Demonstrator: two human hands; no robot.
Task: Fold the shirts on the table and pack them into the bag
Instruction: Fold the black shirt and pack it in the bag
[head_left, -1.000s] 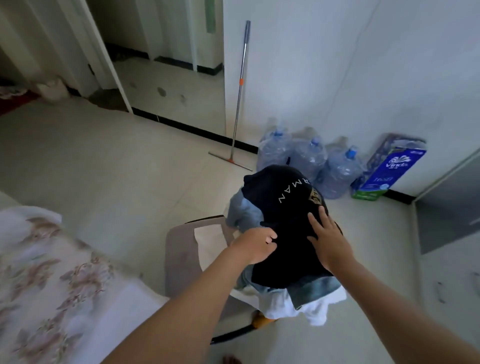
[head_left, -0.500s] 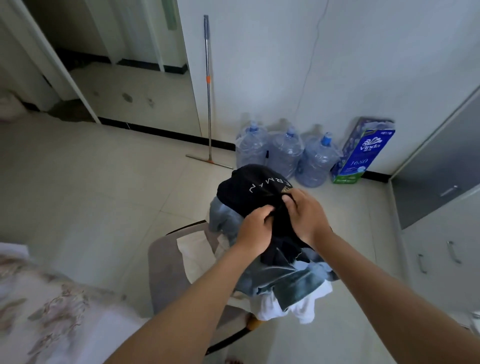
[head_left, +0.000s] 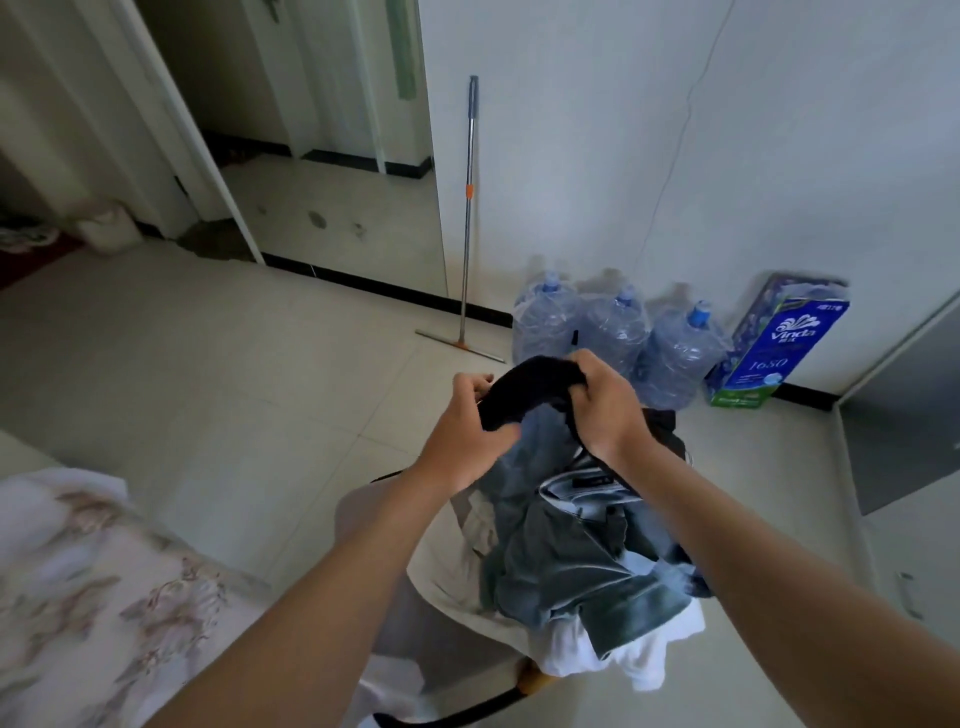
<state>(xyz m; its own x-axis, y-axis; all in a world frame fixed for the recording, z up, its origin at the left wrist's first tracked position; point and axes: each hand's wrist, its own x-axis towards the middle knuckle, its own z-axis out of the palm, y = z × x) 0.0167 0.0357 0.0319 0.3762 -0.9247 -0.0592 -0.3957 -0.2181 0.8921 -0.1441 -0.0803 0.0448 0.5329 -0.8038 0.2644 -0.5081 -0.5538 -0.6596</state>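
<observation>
Bunched black cotton shirt (head_left: 530, 387) arches between left hand (head_left: 467, 431) and right hand (head_left: 605, 402), each grip pinching it; its lower part hidden behind the right wrist.

The only legible writing is on the blue tissue pack (head_left: 774, 353) at the right. Its face carries the brand name "Vinda" in slanted white letters under a white fan-shaped logo. Below that stands the number "1680", also in white. Small characters at the pack's top corner and fine print on the green strip along its bottom are too small to read. A dark tag inside the collar of the striped shirt (head_left: 582, 488) is too blurred to read.
</observation>
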